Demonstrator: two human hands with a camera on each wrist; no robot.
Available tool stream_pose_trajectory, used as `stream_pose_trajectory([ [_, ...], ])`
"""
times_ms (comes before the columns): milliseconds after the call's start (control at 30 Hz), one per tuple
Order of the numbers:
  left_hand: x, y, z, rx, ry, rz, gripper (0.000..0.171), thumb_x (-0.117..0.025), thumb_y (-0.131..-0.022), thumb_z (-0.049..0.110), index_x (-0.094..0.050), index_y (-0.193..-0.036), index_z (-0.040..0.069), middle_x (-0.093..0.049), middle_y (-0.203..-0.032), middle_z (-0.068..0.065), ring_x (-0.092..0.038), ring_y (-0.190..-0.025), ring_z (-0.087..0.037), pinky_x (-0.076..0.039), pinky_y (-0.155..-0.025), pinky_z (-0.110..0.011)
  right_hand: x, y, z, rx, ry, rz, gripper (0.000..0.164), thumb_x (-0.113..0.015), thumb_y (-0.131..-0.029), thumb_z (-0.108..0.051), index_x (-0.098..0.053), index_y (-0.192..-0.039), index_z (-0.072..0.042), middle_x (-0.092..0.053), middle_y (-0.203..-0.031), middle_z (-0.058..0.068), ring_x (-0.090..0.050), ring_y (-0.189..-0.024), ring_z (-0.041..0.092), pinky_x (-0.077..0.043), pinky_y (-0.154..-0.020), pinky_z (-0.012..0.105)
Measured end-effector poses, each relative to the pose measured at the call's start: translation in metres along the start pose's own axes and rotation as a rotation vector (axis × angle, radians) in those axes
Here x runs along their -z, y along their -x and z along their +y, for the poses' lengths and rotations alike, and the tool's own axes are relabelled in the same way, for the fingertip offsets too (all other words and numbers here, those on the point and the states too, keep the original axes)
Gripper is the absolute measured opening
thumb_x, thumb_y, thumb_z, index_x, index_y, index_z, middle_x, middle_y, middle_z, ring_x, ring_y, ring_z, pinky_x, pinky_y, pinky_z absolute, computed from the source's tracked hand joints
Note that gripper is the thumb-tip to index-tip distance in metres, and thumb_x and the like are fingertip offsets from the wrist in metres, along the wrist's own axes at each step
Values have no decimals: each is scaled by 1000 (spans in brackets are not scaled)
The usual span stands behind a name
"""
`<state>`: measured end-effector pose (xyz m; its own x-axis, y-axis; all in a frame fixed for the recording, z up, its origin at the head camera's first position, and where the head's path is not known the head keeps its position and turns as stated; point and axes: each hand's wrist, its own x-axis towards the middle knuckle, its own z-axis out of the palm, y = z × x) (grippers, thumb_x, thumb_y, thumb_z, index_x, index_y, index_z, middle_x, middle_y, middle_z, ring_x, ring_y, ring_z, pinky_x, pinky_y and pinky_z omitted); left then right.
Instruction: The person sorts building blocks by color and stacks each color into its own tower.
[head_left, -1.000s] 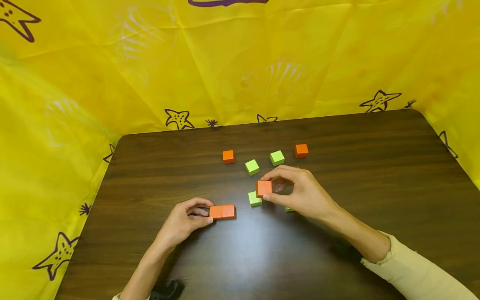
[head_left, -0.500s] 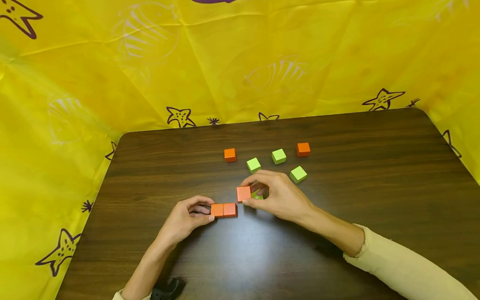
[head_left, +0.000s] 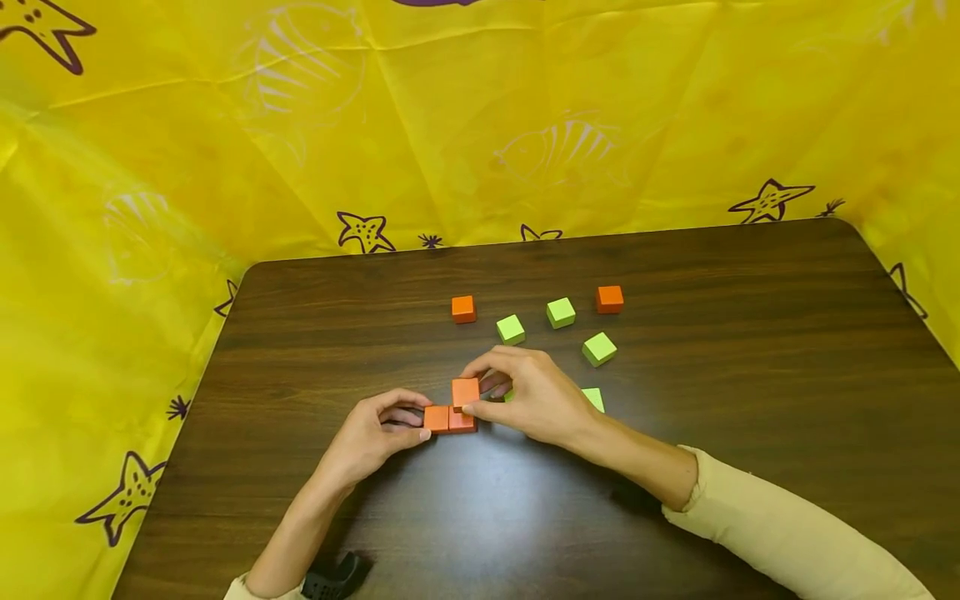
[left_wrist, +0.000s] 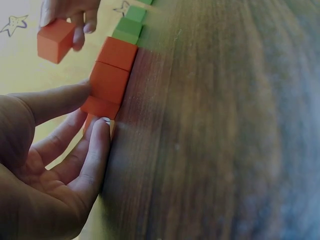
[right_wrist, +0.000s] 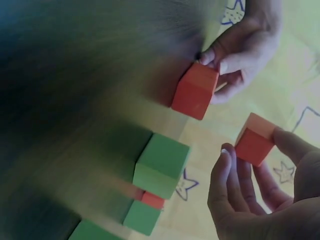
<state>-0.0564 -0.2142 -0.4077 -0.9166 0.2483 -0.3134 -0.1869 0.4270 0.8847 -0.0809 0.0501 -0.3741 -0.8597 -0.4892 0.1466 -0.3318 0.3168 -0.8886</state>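
Note:
Two orange cubes stand side by side on the dark table (head_left: 315, 333). My left hand (head_left: 367, 439) pinches the left orange cube (head_left: 437, 419) of this pair between thumb and fingers. The right orange cube (head_left: 462, 423) sits flush against it. My right hand (head_left: 540, 396) pinches another orange cube (head_left: 465, 392) between thumb and fingertips. In the head view this cube overlaps the back of the pair's right cube. The left wrist view shows the pinched cube (left_wrist: 55, 41) raised above the row, with space between. From the right wrist view, the pinched cube (right_wrist: 255, 140) is likewise off the table.
Farther back lie two loose orange cubes, one left (head_left: 463, 309) and one right (head_left: 610, 299). Several green cubes are scattered between and in front of them, such as the green cube (head_left: 599, 349) behind my right hand. That hand mostly hides one green cube. A yellow cloth (head_left: 450, 125) surrounds the table.
My right hand has carried its orange cube leftward from over the green cubes to above the pair. My left hand keeps its grip on the pair's left cube.

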Motion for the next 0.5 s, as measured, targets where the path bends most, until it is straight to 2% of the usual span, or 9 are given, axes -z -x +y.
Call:
stream_pose_trajectory([
  [267, 0, 0, -1, 0, 5, -10, 38, -82, -82, 8, -67, -117, 5, -67, -105, -14, -66, -95, -24, -56, -76, -26, -13, -7, 0, 29, 62, 7, 26, -85, -81, -20, -72, -104, -19, -68, -100, -12, -68, -90, 12, -57, -75, 30],
  [500, 1, 0, 0, -2, -1, -14, 39, -81, -83, 8, -66, -119, 5, -65, -106, -14, -65, -97, -24, -56, -77, -27, -22, -11, 2, 50, 68, -5, 26, -84, -81, -14, -72, -104, -14, -70, -100, -6, -68, -89, 12, -57, -75, 29],
])
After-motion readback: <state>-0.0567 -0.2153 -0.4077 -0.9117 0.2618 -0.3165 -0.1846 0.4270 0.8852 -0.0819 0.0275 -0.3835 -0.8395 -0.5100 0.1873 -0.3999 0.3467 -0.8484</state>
